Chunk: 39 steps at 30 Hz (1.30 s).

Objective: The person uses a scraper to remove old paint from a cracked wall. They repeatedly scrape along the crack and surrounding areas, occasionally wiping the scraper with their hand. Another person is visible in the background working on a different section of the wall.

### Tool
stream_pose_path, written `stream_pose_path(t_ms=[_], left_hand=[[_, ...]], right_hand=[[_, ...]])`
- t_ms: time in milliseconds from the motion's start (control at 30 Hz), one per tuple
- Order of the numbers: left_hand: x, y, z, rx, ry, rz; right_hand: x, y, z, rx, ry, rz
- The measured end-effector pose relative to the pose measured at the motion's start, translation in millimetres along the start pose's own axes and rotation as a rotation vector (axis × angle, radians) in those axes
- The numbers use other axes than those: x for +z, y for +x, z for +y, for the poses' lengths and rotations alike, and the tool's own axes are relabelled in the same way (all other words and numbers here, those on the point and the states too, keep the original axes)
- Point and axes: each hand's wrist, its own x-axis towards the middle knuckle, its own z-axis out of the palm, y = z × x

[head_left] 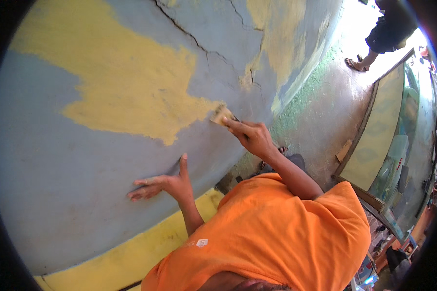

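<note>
My right hand [251, 137] is shut on a small tan scraper-like tool [222, 115] and presses its tip against a grey-blue wall [82, 160], at the edge of a large yellow patch [131, 92]. My left hand [162, 186] lies flat on the wall lower down with its fingers spread and holds nothing. My orange shirt [277, 237] fills the lower middle of the view. Dark cracks [199, 41] run through the wall above the tool.
A yellow band [131, 257] runs along the wall's base. A mossy strip [301, 97] borders the brown ground. Another person in sandals [374, 43] stands at the top right. A glass-fronted cabinet [398, 140] stands at the right, with a cardboard scrap [344, 150] beside it.
</note>
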Motion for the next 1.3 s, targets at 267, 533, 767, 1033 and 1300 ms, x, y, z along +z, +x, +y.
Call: stream_pose_path(t_ms=[267,533,767,1033,1300], left_hand=[[-6,1,9,0.015,-0.188,-0.122],[3,1,-4,-0.001,0.025,-0.018],[1,0,-1,0.059,0.014,0.022],[4,2,-3,0.002,-0.028,0.018],[2,-1,1,-0.029,-0.029,-0.011]], right_hand=[[2,-1,6,0.040,-0.043,0.025],[1,3,0,0.030,0.007,0.034],[-6,-12,8,0.106,-0.060,0.003],[-2,6,7,-0.018,-0.058,0.041],[-7,16,-18,0.021,-0.026,0.007]])
